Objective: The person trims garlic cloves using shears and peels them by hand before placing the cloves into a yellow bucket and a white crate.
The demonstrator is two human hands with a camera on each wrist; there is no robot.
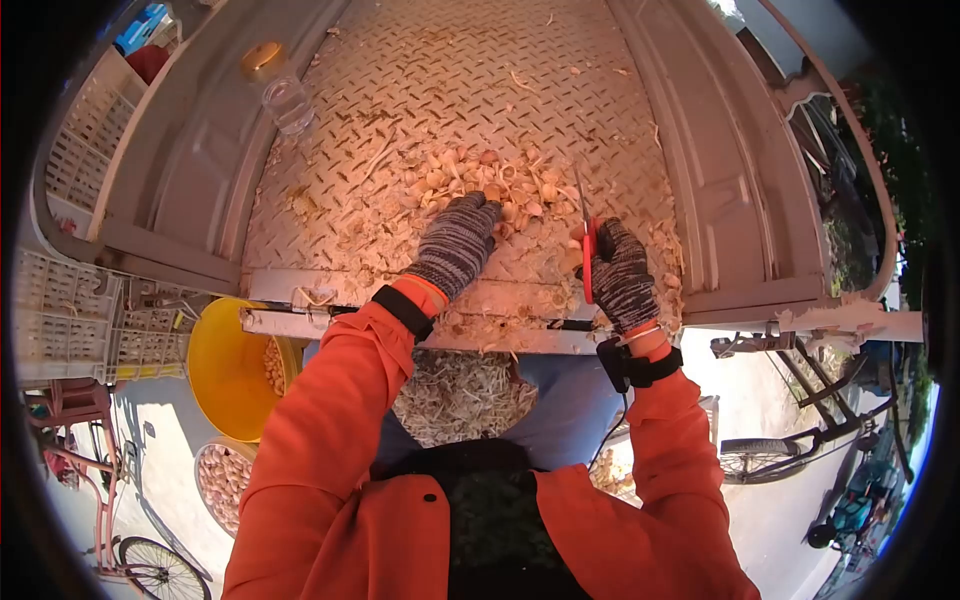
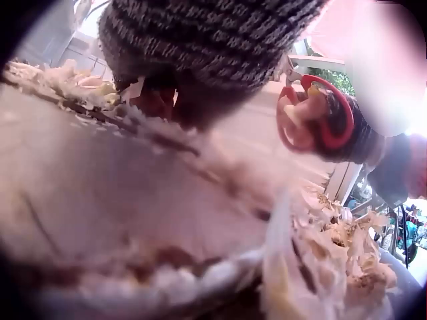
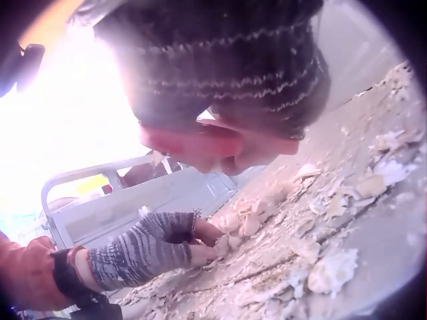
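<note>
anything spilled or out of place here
A jar lies tipped on its side at the truck bed's far left. Garlic skins are strewn across the bed around the garlic pile, and trimmings are heaped in the person's lap.

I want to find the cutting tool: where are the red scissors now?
In the head view, the scissors are in the right hand, blades pointing up, at the right edge of the garlic pile.
</note>
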